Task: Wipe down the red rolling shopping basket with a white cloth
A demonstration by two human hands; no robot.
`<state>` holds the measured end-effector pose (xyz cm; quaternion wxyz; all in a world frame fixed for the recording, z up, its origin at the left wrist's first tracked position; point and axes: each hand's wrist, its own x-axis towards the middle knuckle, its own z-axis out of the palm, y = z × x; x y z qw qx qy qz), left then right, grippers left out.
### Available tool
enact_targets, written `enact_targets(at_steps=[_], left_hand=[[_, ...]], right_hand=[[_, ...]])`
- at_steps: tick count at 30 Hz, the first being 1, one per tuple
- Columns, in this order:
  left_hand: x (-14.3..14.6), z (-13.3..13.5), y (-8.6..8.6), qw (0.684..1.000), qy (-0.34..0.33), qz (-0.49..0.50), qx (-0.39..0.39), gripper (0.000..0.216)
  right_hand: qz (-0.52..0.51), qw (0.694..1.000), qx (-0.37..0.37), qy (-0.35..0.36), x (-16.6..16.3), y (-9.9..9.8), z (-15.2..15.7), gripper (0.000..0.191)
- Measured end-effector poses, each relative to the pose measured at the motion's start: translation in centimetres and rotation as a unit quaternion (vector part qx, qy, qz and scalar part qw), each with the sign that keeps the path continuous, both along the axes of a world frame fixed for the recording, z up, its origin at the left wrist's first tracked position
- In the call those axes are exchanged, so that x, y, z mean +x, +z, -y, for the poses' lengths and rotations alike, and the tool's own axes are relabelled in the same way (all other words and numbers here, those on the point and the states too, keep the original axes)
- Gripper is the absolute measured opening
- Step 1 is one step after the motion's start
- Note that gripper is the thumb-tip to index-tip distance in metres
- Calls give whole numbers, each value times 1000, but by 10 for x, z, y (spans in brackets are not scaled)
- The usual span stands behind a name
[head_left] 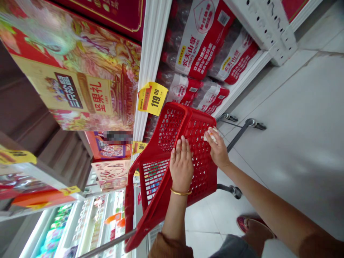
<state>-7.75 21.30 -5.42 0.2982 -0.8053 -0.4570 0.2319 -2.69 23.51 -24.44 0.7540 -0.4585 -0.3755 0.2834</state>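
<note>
Red shopping cart [200, 123] under a flat, open left hand [182, 166] and a right hand [219, 153] gripping crumpled white cloth [210, 133].

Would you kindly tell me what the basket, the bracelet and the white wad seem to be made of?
Basket: probably moulded plastic, faintly glossy, given its rounded edges and regular holes.
Bracelet: likely metal, polished, from its golden shine.
White wad: matt tissue or cloth; its crumpled look leaves that open.

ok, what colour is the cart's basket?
Red all over; the basket shows best in the head view, the only one here.
</note>
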Motion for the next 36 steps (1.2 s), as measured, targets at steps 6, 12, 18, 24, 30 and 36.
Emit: enact_targets(at_steps=[6,12,18,24,30,36], left_hand=[[-1,-1,-1,1000,-7,0,-3,64],[2,-2,2,1000,-11,-3,-23,63],[2,-4,2,1000,-17,-13,-12,66],[0,-4,1,1000,-22,-6,-15,65],[-4,-3,-2,999,-33,-19,-4,64],[-1,-4,-2,999,-36,-23,7,64]], right_hand=[[-42,997,-49,-32,9,23,11,46],[2,1000,27,9,7,75,-14,47],[42,994,101,8,0,48,-25,51],[20,997,70,34,0,25,-12,44],[58,998,35,6,-2,0,5,51],[38,999,-3,-36,-3,5,18,59]])
